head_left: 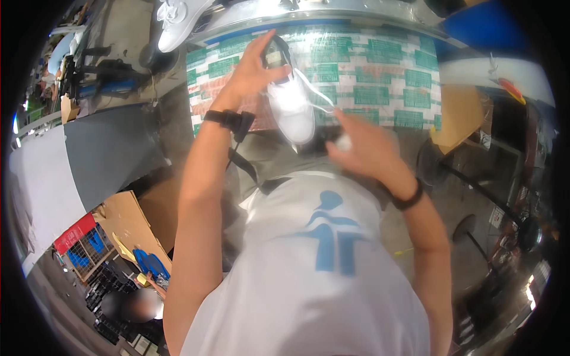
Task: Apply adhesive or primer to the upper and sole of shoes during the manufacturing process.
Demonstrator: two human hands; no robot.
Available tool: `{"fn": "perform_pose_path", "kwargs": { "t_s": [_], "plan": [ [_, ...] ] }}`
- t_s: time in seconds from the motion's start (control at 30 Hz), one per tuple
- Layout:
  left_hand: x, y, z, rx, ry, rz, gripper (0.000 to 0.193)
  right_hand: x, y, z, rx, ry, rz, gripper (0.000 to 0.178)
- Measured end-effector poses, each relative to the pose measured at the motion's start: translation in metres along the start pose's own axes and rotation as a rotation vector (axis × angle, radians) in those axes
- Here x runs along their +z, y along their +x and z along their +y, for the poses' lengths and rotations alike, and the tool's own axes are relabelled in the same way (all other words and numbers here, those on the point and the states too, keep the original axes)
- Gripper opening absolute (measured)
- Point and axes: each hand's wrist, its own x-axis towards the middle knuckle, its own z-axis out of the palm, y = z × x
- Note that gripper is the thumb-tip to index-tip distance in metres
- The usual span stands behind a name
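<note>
A white lace-up shoe (292, 113) lies sole down, its toe toward me, at the near edge of a surface covered in green-and-white printed packaging. My left hand (252, 72) grips it round the heel opening, with the thumb over the tongue side and the fingers along the far left rim. A white shoelace (314, 89) runs out from the shoe to the fingertips of my right hand (369, 145), which is curled and blurred by motion. Some small white thing shows between its thumb and fingers; its kind is unclear.
Another white shoe (174, 26) sits at the far left beside a metal-edged conveyor (255, 13). A grey panel (113, 148) stands at left, and cardboard (463, 118) at right. Black stands (475, 181) are on the right. Another person's hand (155, 285) shows at lower left.
</note>
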Motion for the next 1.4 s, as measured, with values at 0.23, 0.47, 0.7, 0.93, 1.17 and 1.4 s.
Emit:
{"fn": "perform_pose_path", "kwargs": {
  "t_s": [0.23, 0.47, 0.7, 0.93, 1.17, 1.4],
  "plan": [
    [0.004, 0.002, 0.004, 0.008, 0.040, 0.020, 0.107, 0.063, 0.072, 0.015, -0.098, 0.349, 0.214, 0.079],
    [0.005, 0.000, 0.005, -0.015, -0.073, 0.044, 0.105, 0.048, 0.062, 0.021, -0.073, 0.277, 0.084, 0.078],
    [0.002, -0.002, 0.011, -0.037, -0.002, 0.012, 0.105, 0.046, 0.069, 0.013, -0.125, 0.224, 0.120, 0.076],
    [0.001, 0.001, 0.007, -0.004, -0.004, 0.034, 0.105, 0.037, 0.038, 0.024, -0.062, 0.196, 0.195, 0.078],
    [0.004, -0.002, 0.008, -0.025, 0.002, 0.031, 0.105, 0.060, 0.070, 0.013, -0.194, 0.217, 0.198, 0.080],
    [-0.001, -0.001, 0.005, -0.018, -0.043, 0.021, 0.105, 0.038, 0.016, -0.024, -0.266, -0.133, 0.138, 0.083]
  ]
}}
